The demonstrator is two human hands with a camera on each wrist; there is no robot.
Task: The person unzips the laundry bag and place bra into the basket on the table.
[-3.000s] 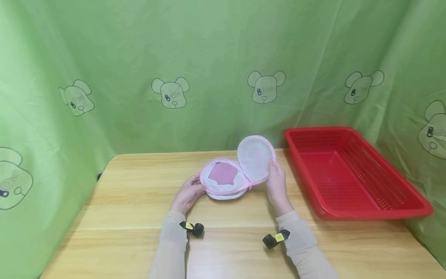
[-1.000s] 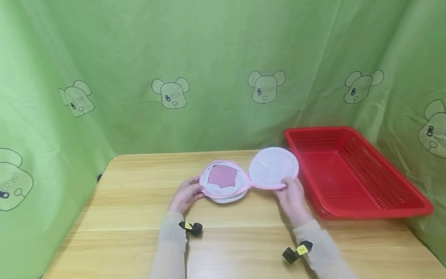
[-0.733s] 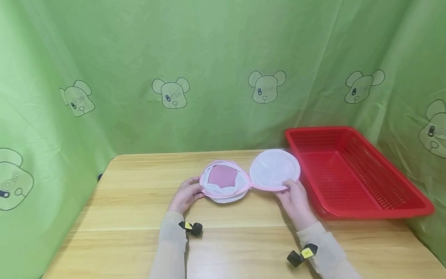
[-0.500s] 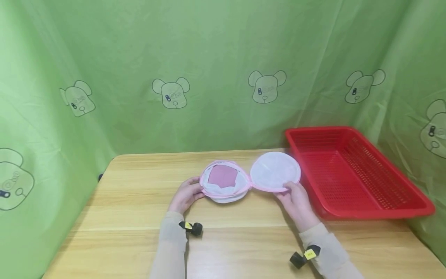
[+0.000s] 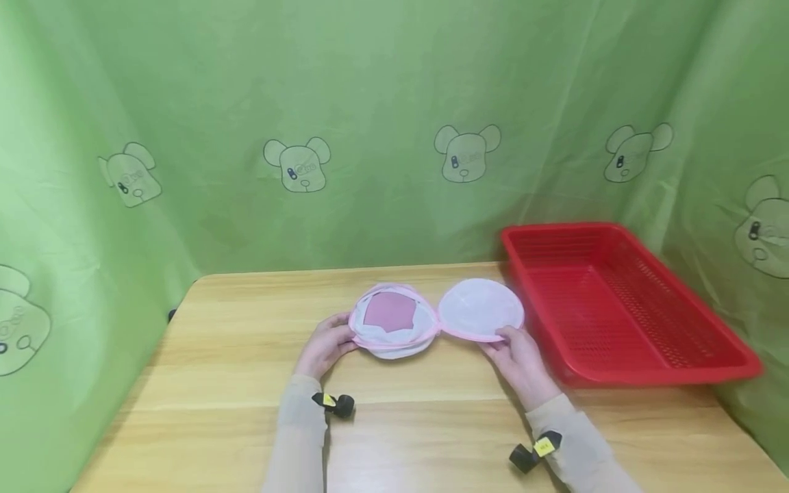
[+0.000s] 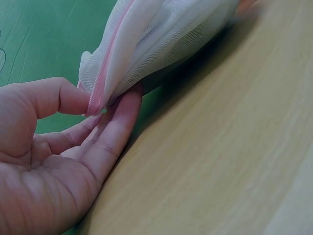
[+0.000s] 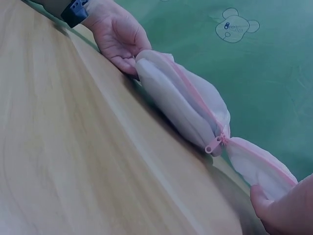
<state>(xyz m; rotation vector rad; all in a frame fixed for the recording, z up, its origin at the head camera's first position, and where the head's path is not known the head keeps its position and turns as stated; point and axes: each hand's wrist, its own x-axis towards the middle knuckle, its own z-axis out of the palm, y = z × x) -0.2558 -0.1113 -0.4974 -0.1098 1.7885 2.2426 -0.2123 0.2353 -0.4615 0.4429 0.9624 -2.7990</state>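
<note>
A round white mesh laundry bag (image 5: 394, 352) with pink zip edging lies unzipped on the table, a folded pink piece (image 5: 390, 311) showing in its opening. Its round lid (image 5: 482, 309) is spread out to the right. My left hand (image 5: 323, 346) pinches the bag's left rim; in the left wrist view the thumb is at the pink zip (image 6: 108, 56) and the fingers reach underneath. My right hand (image 5: 520, 363) pinches the lid's near right edge, thumb on top. A pink zip pull (image 7: 213, 145) hangs where the lid joins the bag, seen in the right wrist view.
A red plastic basket (image 5: 555, 335) with slotted sides stands at the right, close beside the lid and my right hand. The wooden table (image 5: 246, 438) ends at the back against a green curtain (image 5: 370, 82) printed with bear heads.
My right hand has swung the lid from raised to nearly flat, moving right and down with it. The left hand has kept its hold on the rim.
</note>
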